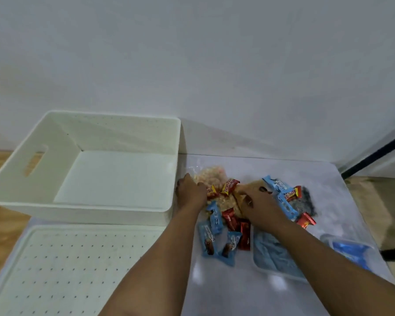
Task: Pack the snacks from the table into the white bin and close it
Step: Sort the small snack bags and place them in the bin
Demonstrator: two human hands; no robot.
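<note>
The white bin [16,169] stands open at the back left with nothing inside. Its dotted white lid [73,265] lies flat in front of it. To the right lies a heap of snacks: a clear bag of pale puffed snacks [211,176], red wrappers [229,185] and blue wrappers [209,238]. My left hand [189,192] rests on the left edge of the heap, fingers curled against the clear bag. My right hand [260,204] presses down on the heap's middle, fingers bent over a tan packet [253,185]. Whether either hand has a firm hold is unclear.
A clear tub with blue contents [269,256] sits under my right forearm. Another clear container with blue contents [351,249] lies at the right. The table is covered by a white sheet [226,293]. A black bar [374,153] slants at the far right.
</note>
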